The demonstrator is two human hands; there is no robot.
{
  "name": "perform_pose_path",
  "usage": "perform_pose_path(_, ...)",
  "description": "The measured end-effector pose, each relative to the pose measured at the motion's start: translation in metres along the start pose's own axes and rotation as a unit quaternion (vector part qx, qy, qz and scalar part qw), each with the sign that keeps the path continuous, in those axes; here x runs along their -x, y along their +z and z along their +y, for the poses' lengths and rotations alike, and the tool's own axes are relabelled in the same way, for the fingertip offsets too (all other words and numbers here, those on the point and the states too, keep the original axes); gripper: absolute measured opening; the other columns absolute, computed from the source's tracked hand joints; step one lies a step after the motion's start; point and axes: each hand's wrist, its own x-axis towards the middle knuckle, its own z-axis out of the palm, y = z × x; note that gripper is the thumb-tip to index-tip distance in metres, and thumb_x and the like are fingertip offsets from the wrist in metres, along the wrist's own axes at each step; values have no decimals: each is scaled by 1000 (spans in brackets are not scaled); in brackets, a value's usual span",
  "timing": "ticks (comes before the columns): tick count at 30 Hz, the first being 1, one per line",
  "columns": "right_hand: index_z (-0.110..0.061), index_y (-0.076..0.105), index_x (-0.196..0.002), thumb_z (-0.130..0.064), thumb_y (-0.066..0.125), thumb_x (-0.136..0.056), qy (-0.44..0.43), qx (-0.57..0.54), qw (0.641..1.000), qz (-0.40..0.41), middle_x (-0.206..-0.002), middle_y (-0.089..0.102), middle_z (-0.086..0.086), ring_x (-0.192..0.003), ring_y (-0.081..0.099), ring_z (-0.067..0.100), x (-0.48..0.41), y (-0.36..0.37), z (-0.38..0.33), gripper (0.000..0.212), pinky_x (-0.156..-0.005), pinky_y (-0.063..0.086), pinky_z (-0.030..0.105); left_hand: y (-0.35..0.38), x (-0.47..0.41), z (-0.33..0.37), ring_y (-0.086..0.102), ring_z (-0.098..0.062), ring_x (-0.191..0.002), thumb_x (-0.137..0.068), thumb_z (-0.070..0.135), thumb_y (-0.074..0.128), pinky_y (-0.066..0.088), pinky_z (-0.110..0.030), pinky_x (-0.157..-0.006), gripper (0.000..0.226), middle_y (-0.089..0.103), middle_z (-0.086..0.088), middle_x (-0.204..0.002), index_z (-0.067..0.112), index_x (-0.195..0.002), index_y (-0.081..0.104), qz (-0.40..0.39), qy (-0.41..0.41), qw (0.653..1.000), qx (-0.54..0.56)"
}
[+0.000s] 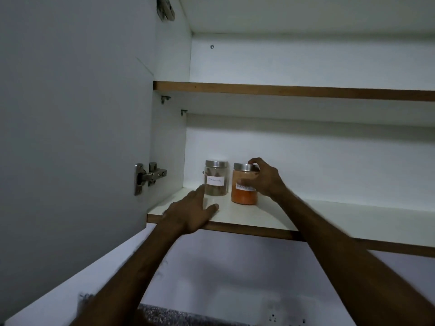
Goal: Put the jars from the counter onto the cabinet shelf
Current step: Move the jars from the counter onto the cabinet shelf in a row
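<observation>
Two glass jars with steel lids and white labels stand on the lower cabinet shelf [247, 217], near its left end. The left jar [216, 178] holds brown contents. The right jar [243, 188] is filled with orange powder. My right hand [264, 178] wraps the orange jar from the right, fingers curled over its lid. My left hand [191, 211] lies flat on the shelf just in front of the brown jar, fingers apart, holding nothing.
The open cabinet door [70, 137] hangs at the left on a steel hinge [147, 177]. An upper shelf [294, 91] runs above. A speckled counter [179, 317] shows at the bottom, below a white wall.
</observation>
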Motion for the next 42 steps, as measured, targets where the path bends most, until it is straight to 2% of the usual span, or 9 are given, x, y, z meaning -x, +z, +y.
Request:
perform_pose_path(11, -16, 50, -123, -40, 82, -74, -21, 78, 997, -2, -121, 64, 9, -98, 59, 22, -50, 29, 17, 63, -78, 48, 33, 5, -9, -6, 40, -28, -137, -89, 72, 30, 36, -44, -105, 76, 30, -2, -158, 39, -152, 4, 18, 22, 999, -26)
perform_pose_path(14, -14, 48, -130, -37, 82, -76, -25, 85, 996, -14, -129, 61, 11, -114, 59, 30, -46, 30, 17, 68, -90, 51, 41, 4, -9, -5, 44, -29, -134, -90, 71, 28, 38, -43, -101, 71, 37, -3, -154, 39, -151, 11, 18, 20, 999, -44)
perform_pose_path(20, -15, -9, -157, -32, 76, -84, 45, 69, 995, -50, -154, 37, 17, -137, 43, 37, -31, 26, 10, 113, -111, 37, 49, 2, -9, -2, 42, -30, -136, -91, 71, 24, 37, -45, -105, 71, 36, -4, -155, 36, -153, 14, 4, 13, 998, -66)
perform_pose_path(27, -18, 36, -148, -48, 71, -84, 8, 133, 985, -114, -149, 46, 7, -132, 48, 27, 34, 15, -13, 79, -108, 40, 38, -1, 5, 5, 50, -34, -126, -97, 61, 20, 40, -44, -97, 61, 52, -14, -142, 31, -149, 31, 47, 26, 995, -89)
perform_pose_path(31, -20, 61, -125, -68, 38, -94, 27, 220, 959, -177, -136, 58, 11, -125, 53, 28, 97, 17, -29, 62, -97, 40, 37, 10, 41, 14, 63, -33, -100, -104, 39, 26, 40, -35, -75, 42, 68, -11, -112, 19, -127, 55, 145, 129, 962, -193)
perform_pose_path(34, -19, 67, -101, -58, 27, -101, -49, 268, 962, -33, -108, 69, 8, -103, 62, 28, 148, 24, -29, 56, -81, 41, 36, 32, 73, 11, 45, -28, -132, -101, 39, 37, 31, -44, -108, 47, 51, -8, -143, 17, -142, 45, 176, 162, 960, -146)
perform_pose_path(37, -12, 46, -144, -41, 44, -101, -145, 313, 938, 49, -148, 47, 12, -139, 40, 30, 194, 45, -14, 52, -114, 26, 44, 60, 108, 5, 7, -28, -150, -97, 36, 45, 12, -50, -120, 72, 7, -9, -163, 11, -155, 10, 156, 186, 958, -150)
perform_pose_path(39, -11, 31, -153, -30, 52, -99, -172, 237, 955, 49, -162, 24, 10, -150, 19, 28, 234, 67, 4, 61, -122, 15, 40, 85, 138, -3, 4, -27, -150, -97, 34, 46, 14, -49, -119, 73, 2, -8, -163, 11, -155, 8, 119, 197, 967, -105)
perform_pose_path(42, -10, 33, -152, -20, 58, -97, -111, 98, 986, -73, -161, 25, 10, -149, 21, 22, 319, 114, 45, 61, -122, 14, 26, 143, 201, -27, 8, -23, -150, -95, 30, 48, 18, -46, -118, 75, 3, -5, -163, 12, -155, 6, -17, 169, 983, -63)
